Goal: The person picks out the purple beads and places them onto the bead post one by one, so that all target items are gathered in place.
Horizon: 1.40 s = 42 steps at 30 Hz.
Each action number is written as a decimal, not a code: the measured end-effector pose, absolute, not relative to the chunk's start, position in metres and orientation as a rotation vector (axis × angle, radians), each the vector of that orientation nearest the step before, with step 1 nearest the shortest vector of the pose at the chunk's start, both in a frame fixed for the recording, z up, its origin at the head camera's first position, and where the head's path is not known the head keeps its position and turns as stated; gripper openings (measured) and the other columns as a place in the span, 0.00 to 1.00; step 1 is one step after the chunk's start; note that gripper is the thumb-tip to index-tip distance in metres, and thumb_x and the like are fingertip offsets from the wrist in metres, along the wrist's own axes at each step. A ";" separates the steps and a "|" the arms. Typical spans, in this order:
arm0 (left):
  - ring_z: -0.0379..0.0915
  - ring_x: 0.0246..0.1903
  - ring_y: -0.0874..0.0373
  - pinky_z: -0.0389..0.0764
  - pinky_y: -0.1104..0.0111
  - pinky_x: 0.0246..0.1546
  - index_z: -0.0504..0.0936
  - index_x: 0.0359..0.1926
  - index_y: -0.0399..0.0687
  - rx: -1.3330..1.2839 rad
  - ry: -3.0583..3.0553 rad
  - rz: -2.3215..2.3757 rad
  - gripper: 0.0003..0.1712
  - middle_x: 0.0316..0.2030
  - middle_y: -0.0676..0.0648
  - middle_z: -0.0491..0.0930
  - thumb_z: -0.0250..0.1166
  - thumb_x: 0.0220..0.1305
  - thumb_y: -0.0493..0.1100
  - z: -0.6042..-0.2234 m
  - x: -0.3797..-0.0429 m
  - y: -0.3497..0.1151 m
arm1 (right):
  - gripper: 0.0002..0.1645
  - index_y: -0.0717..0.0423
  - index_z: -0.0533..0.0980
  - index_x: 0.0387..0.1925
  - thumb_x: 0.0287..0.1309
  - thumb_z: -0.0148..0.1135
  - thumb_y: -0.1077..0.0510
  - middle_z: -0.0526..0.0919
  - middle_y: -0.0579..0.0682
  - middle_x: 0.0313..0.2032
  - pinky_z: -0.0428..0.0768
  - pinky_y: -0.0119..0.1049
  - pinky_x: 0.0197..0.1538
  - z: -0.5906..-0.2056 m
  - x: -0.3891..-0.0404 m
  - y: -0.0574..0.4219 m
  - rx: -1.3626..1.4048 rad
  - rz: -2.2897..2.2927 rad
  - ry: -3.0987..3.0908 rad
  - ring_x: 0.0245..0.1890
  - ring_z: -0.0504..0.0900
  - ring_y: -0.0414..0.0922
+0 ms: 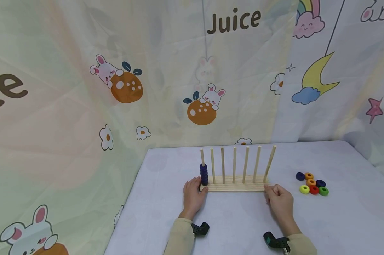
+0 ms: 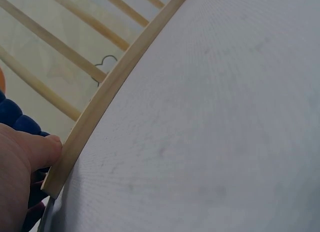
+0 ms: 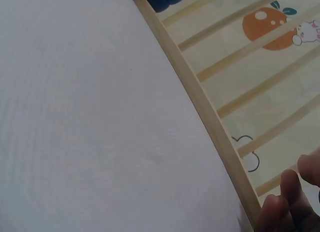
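Note:
A wooden peg rack [image 1: 236, 189] stands on the table with a row of several upright pegs. Dark blue beads [image 1: 204, 174] are stacked on its leftmost peg; the other pegs are bare. My left hand [image 1: 193, 198] grips the rack's left end, with the thumb [image 2: 47, 149] against the front edge of the base beside the blue stack. At the opposite end, my right hand [image 1: 280, 203] holds the base's corner with curled fingers [image 3: 291, 189]. The right hand is partly cut off in its wrist view.
Right of the rack lies a loose group of beads: dark blue [image 1: 300, 176], orange [image 1: 309, 176], yellow [image 1: 304, 189], red [image 1: 314, 190] and green [image 1: 324, 191]. A white cloth covers the table [image 1: 236, 223]. Behind it hangs a printed curtain [image 1: 166, 71].

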<state>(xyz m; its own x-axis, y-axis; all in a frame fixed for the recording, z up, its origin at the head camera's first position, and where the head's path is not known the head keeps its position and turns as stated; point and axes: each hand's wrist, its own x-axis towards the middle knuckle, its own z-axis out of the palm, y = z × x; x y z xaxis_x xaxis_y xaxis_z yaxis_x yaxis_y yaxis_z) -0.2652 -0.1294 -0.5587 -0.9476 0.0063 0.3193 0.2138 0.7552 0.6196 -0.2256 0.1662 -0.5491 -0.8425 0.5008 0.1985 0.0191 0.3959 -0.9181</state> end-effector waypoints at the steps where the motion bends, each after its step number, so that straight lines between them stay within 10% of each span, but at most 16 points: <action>1: 0.66 0.64 0.46 0.55 0.46 0.69 0.78 0.59 0.36 -0.173 -2.655 -0.989 0.27 0.61 0.44 0.76 0.66 0.62 0.44 -0.558 -0.265 -0.130 | 0.29 0.60 0.59 0.14 0.62 0.65 0.56 0.84 0.56 0.28 0.67 0.29 0.17 -0.549 -0.226 0.167 -0.447 1.451 -2.201 0.16 0.73 0.38; 21: 0.66 0.65 0.47 0.54 0.48 0.70 0.77 0.60 0.36 -0.184 -2.641 -1.012 0.27 0.61 0.45 0.76 0.66 0.62 0.45 -0.558 -0.265 -0.131 | 0.27 0.60 0.59 0.15 0.68 0.58 0.58 0.82 0.49 0.24 0.69 0.28 0.14 -0.548 -0.228 0.179 -0.553 1.521 -2.098 0.15 0.71 0.39; 36: 0.66 0.64 0.46 0.55 0.47 0.69 0.78 0.59 0.37 -0.189 -2.651 -0.985 0.27 0.61 0.44 0.76 0.66 0.62 0.45 -0.559 -0.265 -0.131 | 0.43 0.62 0.75 0.18 0.69 0.39 0.31 0.87 0.51 0.34 0.69 0.34 0.33 -0.539 -0.225 0.197 -0.726 1.547 -2.330 0.28 0.74 0.44; 42: 0.67 0.64 0.46 0.55 0.46 0.69 0.78 0.59 0.37 -0.187 -2.646 -0.987 0.26 0.61 0.44 0.76 0.66 0.62 0.45 -0.560 -0.264 -0.131 | 0.35 0.62 0.85 0.27 0.72 0.39 0.45 0.87 0.43 0.26 0.76 0.26 0.28 -0.536 -0.225 0.198 -0.766 1.639 -2.313 0.26 0.78 0.41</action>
